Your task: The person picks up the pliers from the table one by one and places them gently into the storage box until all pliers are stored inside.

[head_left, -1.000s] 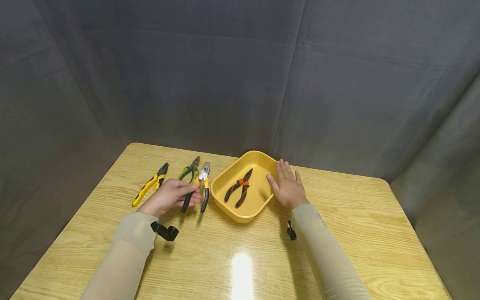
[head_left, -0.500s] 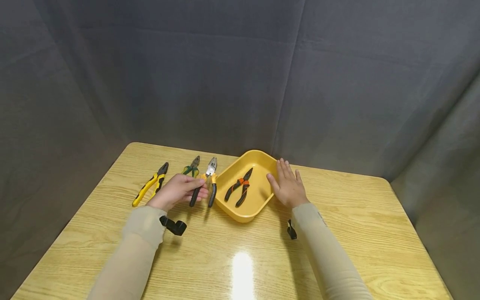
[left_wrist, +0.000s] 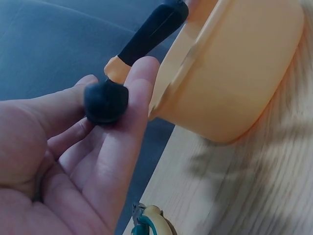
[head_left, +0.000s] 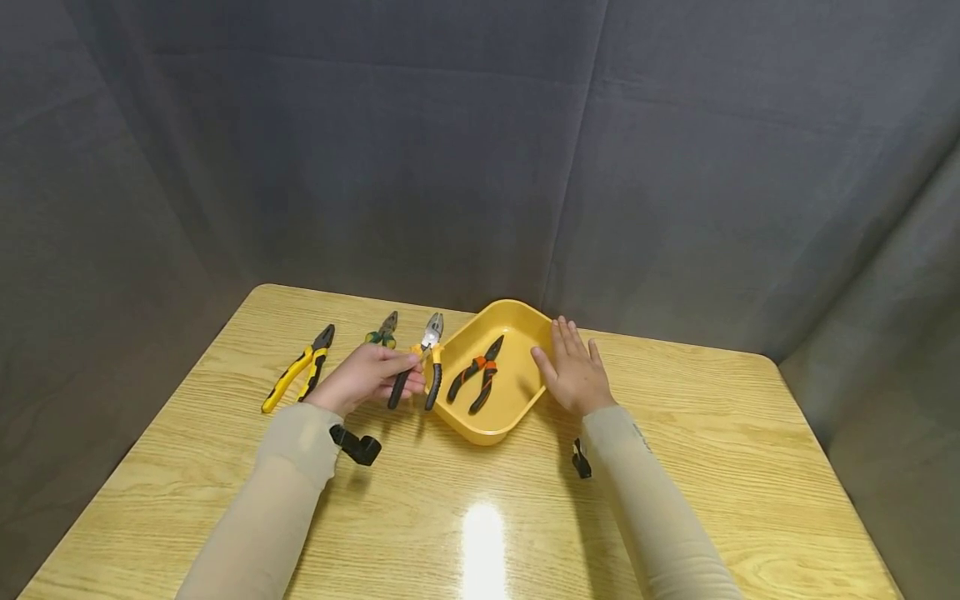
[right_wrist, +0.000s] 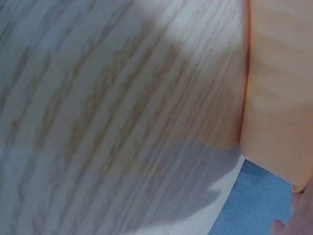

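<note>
My left hand (head_left: 372,377) pinches one handle of a pair of combination pliers (head_left: 432,333) with black and yellow-orange grips. The pliers' metal head points away, and they overlap the left rim of a yellow plastic bin (head_left: 480,435). In the left wrist view, thumb and fingers close on the black handle (left_wrist: 106,102) beside the bin's outer wall (left_wrist: 239,73). Inside the bin lie pliers with black and orange handles (head_left: 477,373). My right hand (head_left: 576,375) rests with straight fingers along the bin's right rim; in the right wrist view only a bit of hand (right_wrist: 304,215) shows.
Left of the bin, green-handled pliers (head_left: 385,332) lie partly hidden behind my left hand. Farther left are yellow and black pliers (head_left: 300,367). A wooden table (head_left: 420,517) carries everything, with a grey curtain (head_left: 420,167) behind it.
My left hand has moved right with the combination pliers, from beside the bin to over its left rim. My right hand has stayed at the bin.
</note>
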